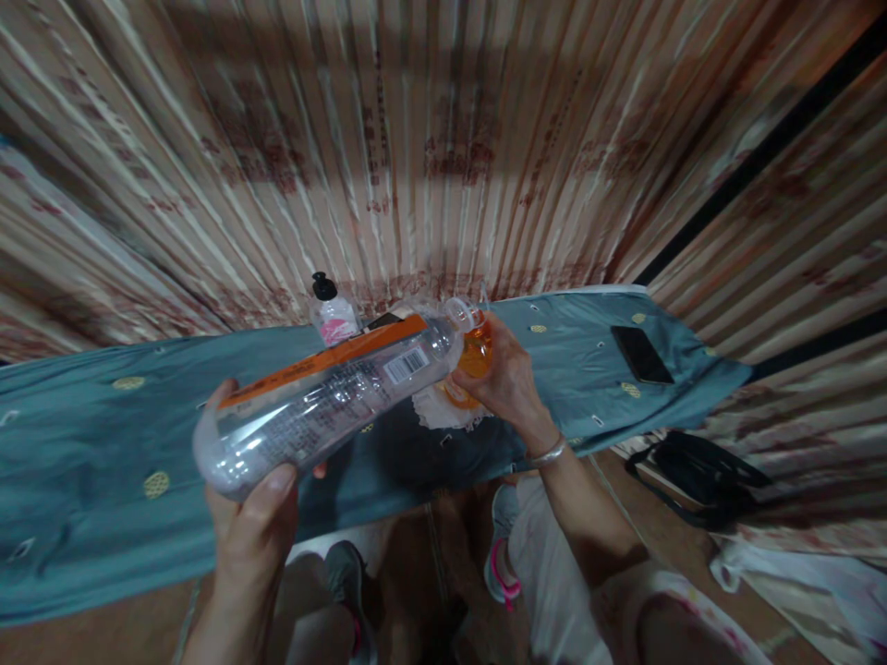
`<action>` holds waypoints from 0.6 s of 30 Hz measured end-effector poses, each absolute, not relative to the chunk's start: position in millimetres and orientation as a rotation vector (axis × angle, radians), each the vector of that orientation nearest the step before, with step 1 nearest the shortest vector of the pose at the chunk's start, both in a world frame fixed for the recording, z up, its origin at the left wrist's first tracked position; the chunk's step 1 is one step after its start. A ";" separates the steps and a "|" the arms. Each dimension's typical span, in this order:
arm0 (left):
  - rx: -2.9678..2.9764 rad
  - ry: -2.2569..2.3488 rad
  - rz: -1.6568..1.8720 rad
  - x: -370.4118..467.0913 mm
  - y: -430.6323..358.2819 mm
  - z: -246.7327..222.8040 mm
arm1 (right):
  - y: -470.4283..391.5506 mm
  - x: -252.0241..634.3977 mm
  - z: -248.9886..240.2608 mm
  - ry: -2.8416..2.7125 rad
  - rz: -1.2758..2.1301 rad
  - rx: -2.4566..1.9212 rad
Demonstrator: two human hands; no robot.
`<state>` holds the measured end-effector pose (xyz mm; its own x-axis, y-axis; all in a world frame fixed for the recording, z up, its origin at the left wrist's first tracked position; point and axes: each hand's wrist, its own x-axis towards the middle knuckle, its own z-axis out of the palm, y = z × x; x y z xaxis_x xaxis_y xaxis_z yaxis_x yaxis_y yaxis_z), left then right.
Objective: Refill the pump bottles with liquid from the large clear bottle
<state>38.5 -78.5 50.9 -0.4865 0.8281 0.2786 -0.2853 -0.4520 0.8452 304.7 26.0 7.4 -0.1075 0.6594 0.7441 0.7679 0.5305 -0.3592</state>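
In the head view, the left hand [253, 517] wraps its fingers round the base of a tilted clear bottle [333, 397] above the cloth [83, 434]; the right hand [511, 374] curls its fingers round an orange container [477, 354] by its neck. Pouring seems underway, calling for steady tilt and aligned openings.

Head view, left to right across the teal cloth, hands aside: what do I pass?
Black-capped bottle → orange translucent container → silver bracelet → black phone. Tilted clear bottle left out: overlaps.
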 end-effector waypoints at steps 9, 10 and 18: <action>0.957 0.966 1.993 38.3 -77.5 51.9 | 25.6 303.7 8.1 -1.817 -0.173 -1.192; 0.961 0.963 1.995 38.3 -77.7 52.1 | 25.5 303.6 8.1 -1.815 -0.182 -1.185; 0.988 0.952 1.983 37.2 -78.5 49.0 | 25.1 303.8 8.8 -1.822 -0.139 -1.183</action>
